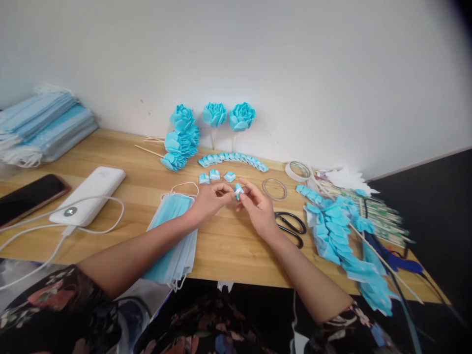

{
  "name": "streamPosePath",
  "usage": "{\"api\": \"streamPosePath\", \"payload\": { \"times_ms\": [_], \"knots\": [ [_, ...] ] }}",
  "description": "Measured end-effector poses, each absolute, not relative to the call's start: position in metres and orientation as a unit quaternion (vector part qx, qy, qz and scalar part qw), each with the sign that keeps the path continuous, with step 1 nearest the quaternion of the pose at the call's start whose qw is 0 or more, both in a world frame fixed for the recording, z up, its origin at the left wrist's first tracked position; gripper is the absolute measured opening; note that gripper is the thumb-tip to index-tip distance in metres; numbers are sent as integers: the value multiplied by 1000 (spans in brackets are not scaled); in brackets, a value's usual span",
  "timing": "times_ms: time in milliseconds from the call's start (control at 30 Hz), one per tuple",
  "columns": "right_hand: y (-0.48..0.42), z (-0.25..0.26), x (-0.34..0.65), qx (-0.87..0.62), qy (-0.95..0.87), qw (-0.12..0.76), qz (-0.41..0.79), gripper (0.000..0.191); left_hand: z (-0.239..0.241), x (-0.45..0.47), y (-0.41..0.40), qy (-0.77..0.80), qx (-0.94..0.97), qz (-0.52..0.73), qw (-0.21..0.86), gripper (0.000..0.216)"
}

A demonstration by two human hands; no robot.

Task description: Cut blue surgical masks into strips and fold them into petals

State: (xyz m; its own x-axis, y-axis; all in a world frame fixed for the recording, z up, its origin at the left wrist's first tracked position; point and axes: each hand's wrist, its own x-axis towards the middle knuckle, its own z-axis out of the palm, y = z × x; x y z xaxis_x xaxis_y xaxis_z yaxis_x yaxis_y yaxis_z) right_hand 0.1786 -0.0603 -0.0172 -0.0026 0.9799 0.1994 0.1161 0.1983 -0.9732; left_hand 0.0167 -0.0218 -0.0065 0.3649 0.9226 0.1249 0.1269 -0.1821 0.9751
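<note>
My left hand (pixel 211 199) and my right hand (pixel 257 206) meet over the middle of the wooden table (pixel 228 246). Both pinch a small folded blue piece (pixel 239 190) between their fingertips. Just beyond lie three more folded blue pieces (pixel 214 175) and a curved row of several of them (pixel 233 159). Blue face masks (pixel 173 236) lie under my left forearm. Black scissors (pixel 291 227) rest beside my right wrist.
Blue fabric flowers on sticks (pixel 214 118) lean on the wall. A mask stack (pixel 44 125), phone (pixel 29 194) and white power bank (pixel 88 194) with cable sit at left. Tape rolls (pixel 299 170), a ring (pixel 275 189), cut blue strips (pixel 339 231) and skewers (pixel 383 216) fill the right.
</note>
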Motion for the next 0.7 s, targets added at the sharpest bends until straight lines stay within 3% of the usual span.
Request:
{"api": "streamPosePath", "payload": {
  "times_ms": [300,700],
  "knots": [
    [-60,-16,180,-485,-574,502,428,42,-7,18,-24,403,626,401,534,12],
    [-59,-19,181,-470,-559,496,469,44,-7,17,-22,391,726,436,360,13]
  ]
}}
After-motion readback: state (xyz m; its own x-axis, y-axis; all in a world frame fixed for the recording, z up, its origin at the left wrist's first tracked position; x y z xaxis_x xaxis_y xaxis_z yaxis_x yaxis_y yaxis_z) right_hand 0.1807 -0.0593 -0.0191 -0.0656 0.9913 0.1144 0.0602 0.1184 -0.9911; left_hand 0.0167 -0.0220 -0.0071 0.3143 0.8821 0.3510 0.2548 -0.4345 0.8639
